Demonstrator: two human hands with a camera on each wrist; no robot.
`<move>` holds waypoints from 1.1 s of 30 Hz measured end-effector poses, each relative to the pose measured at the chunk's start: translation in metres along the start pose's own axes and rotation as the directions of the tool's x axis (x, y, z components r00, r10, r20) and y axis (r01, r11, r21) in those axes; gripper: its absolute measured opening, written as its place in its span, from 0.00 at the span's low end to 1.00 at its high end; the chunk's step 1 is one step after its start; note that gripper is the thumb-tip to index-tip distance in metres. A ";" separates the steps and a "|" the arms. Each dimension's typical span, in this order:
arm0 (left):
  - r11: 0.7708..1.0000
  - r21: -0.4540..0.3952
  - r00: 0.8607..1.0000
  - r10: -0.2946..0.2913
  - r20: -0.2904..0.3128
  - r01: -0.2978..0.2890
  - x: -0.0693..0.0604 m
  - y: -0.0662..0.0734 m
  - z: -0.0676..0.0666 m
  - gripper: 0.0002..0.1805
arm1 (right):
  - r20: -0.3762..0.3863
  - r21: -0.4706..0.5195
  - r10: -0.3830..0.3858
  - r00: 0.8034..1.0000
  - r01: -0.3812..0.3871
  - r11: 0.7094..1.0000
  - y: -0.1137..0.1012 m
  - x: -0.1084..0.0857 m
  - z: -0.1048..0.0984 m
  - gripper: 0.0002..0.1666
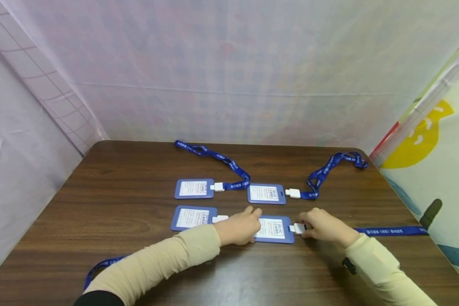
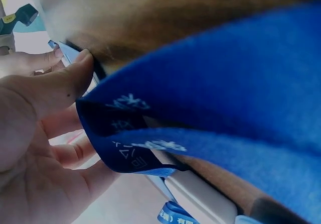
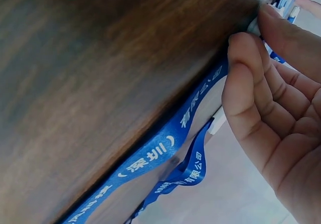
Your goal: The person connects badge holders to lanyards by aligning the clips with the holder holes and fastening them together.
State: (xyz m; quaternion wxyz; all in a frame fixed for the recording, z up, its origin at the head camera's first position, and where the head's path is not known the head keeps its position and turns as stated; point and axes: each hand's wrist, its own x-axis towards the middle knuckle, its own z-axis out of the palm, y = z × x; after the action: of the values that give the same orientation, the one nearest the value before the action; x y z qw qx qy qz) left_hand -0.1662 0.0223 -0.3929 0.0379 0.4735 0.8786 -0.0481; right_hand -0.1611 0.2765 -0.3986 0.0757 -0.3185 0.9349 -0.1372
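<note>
From my head camera, I read the brown tabletop (image 1: 99,191) as a dial, twelve straight ahead. Nearest me, two pale sleeves (image 1: 168,255) reach in from seven and five o'clock. At eight, a loop of blue lanyard (image 1: 104,262) shows beside the left sleeve; in my left wrist view, blue strap crosses close to the lens.

Just past that, toward four, lies the near-right badge holder (image 1: 273,230), flat, its white card face up. My left hand (image 1: 239,227) grips its left end between thumb and fingers. My right hand (image 1: 325,225) pinches the white clip (image 1: 299,228) at its right end, thumb against forefinger. From there a flat blue strap (image 1: 392,230) runs out to three o'clock at the tabletop's edge.

At nine sits the near-left badge holder (image 1: 187,217), its clip partly behind my left hand.

Farther off, the far-left badge holder (image 1: 194,188) lies at ten, its lanyard (image 1: 225,159) winding toward eleven. The far-right badge holder (image 1: 266,194) lies at two, its crumpled lanyard (image 1: 323,172) trailing the same way. Beyond hangs a pale curtain (image 1: 229,85).
</note>
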 end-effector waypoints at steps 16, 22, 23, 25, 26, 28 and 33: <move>1.000 -0.023 1.000 0.009 0.002 -0.008 0.001 -0.001 0.000 0.07 | -0.029 -0.001 -0.009 1.000 0.009 1.000 0.002 0.001 0.002 0.11; 1.000 -0.020 1.000 0.023 -0.011 -0.023 0.003 -0.001 0.001 0.07 | -0.023 0.008 -0.015 1.000 0.015 1.000 -0.002 0.002 0.001 0.10; 1.000 -0.016 1.000 0.024 -0.013 -0.024 0.003 -0.001 0.001 0.07 | -0.023 -0.001 -0.015 1.000 0.015 1.000 -0.002 0.003 0.001 0.10; 1.000 -0.014 1.000 0.023 -0.013 -0.023 0.003 -0.001 0.001 0.07 | -0.024 -0.014 -0.017 1.000 0.017 1.000 -0.003 0.003 0.000 0.10; 1.000 -0.015 1.000 0.020 -0.010 -0.020 0.003 -0.001 0.001 0.07 | -0.023 -0.020 -0.018 1.000 0.018 1.000 -0.004 0.003 0.000 0.10; 1.000 -0.018 1.000 0.012 -0.003 -0.012 0.003 -0.001 0.001 0.07 | -0.027 -0.029 -0.026 0.999 0.025 0.999 -0.004 0.004 0.000 0.10; 0.999 -0.036 1.000 0.001 0.004 -0.001 0.002 -0.001 0.002 0.07 | -0.035 -0.031 -0.026 0.999 0.025 0.999 -0.004 0.004 0.002 0.11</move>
State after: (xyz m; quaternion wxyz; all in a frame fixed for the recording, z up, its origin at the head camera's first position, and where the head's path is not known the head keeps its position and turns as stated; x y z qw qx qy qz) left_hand -0.1682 0.0236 -0.3946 0.0484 0.4731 0.8790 -0.0334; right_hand -0.1618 0.2709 -0.3992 0.0523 -0.3292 0.9339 -0.1294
